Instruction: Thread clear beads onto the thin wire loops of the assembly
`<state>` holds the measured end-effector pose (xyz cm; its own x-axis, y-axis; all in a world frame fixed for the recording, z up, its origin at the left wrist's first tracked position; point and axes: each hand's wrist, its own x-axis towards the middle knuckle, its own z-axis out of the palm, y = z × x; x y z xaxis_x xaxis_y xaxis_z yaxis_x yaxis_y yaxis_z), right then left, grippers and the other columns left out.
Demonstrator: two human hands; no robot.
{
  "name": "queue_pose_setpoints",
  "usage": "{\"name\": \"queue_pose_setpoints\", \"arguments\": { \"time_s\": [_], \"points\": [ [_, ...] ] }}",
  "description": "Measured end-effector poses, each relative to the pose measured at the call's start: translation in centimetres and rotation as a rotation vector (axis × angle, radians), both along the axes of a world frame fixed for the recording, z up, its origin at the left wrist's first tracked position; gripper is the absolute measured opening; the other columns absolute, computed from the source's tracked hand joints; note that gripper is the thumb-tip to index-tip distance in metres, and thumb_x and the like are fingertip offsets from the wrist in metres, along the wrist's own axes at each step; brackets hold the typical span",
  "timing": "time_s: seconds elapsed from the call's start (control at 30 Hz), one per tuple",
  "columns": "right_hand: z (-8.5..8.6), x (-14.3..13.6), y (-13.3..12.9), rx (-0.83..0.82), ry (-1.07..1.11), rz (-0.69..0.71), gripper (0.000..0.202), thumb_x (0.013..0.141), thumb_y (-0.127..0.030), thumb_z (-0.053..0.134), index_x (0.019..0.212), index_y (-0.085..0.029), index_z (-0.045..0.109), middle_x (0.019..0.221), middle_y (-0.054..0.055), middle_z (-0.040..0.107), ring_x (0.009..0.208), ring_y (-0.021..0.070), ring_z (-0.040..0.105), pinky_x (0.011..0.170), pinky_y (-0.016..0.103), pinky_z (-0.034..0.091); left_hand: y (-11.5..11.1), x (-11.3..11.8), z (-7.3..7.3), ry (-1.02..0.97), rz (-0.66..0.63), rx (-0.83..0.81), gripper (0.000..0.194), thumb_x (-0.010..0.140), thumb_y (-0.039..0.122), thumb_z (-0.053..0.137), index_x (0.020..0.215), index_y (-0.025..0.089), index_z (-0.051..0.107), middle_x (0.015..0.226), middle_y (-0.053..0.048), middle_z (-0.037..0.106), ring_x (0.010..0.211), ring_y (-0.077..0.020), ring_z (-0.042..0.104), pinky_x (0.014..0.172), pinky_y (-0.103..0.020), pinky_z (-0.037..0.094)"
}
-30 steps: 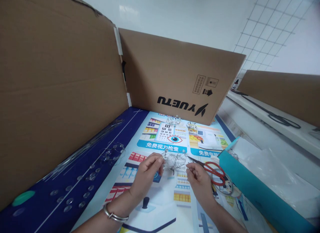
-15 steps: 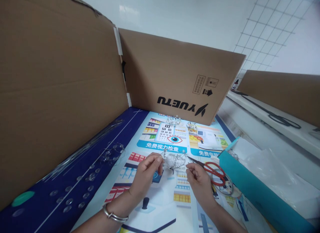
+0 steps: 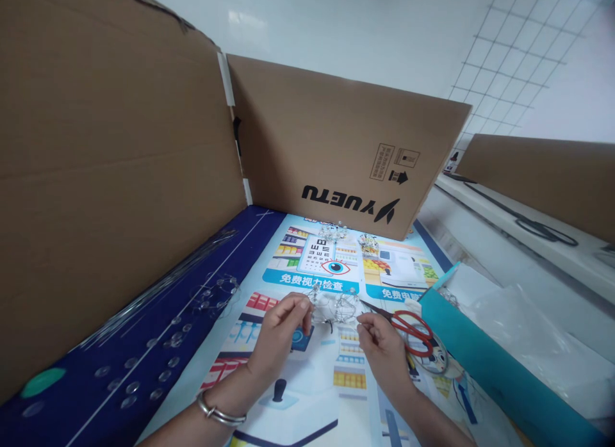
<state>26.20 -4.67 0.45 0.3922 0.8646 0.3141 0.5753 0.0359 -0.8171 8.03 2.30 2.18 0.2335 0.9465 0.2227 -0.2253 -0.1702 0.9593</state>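
Note:
Between my hands is a tangled piece of thin silvery wire with clear beads, just above or on the printed table cover. My left hand pinches its left side between thumb and forefinger, and a silver bangle circles that wrist. My right hand has its thumb and fingertips pressed together at the right end of the wire. Whatever lies inside that pinch is too fine to make out. Red-handled scissors rest just beyond my right hand, beside a round roll, blades pointing toward the wire piece.
Two more beaded wire pieces, one clear and one golden, lie by the cardboard panel. Loose clear beads, a wire loop and straight wires are on the left. A teal box holds plastic bags.

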Motion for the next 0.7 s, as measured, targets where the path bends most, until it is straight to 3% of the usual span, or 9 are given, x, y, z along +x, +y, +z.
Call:
{"name": "queue_pose_setpoints", "arguments": {
  "time_s": [0.47,0.7],
  "points": [
    [-0.51,0.21,0.14,-0.035,0.155,-0.010,0.027,0.075,-0.033,0.053,0.097,-0.018,0.056,0.067,0.000,0.057,0.057,0.0122,0.052,0.055,0.024,0.044,0.07,0.00,-0.28,-0.003,-0.029,-0.030,0.030,0.086,0.036,0.046,0.065,0.016,0.051,0.060,0.000,0.048,0.056,-0.0122,0.045,0.056,-0.024,0.037],
    [0.36,0.70,0.06,-0.003,0.282,-0.045,0.022,0.078,-0.036,0.051,0.087,-0.017,0.056,0.065,0.000,0.056,0.059,0.0132,0.053,0.054,0.023,0.044,0.07,-0.07,-0.34,-0.019,-0.045,-0.043,0.028,0.087,0.032,0.046,0.064,0.016,0.051,0.059,0.000,0.047,0.056,-0.0115,0.045,0.056,-0.024,0.036]
  ]
}}
